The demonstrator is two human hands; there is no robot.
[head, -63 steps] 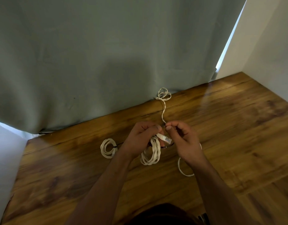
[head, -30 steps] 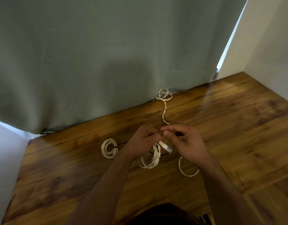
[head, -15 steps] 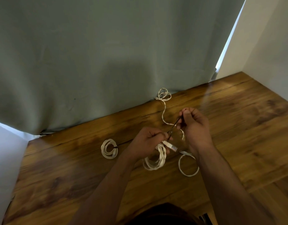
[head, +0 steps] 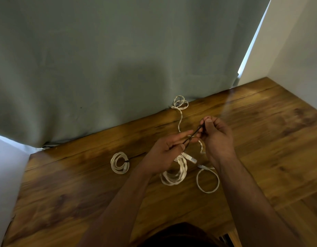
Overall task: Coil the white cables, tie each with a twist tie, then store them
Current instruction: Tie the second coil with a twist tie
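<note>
Wooden table (head: pixel 82 193): both hands (head: pixel 165 152) (head: pixel 218 138) pinch twist tie (head: pixel 193 135).

grey-green curtain (head: pixel 104 65) hanging to wooden tabletop (head: pixel 272 139) | white walls (head: pixel 300 50) flanking at right | daylight showing through gap (head: pixel 252 41) beside curtain edge

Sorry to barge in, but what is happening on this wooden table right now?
A person is bundling white cables. Both hands hold a dark twist tie stretched between them: the left hand pinches its lower end above a coiled cable, the right hand grips the upper end. One small coil already lies tied at the left. Another cable trails loose toward the curtain.
</note>
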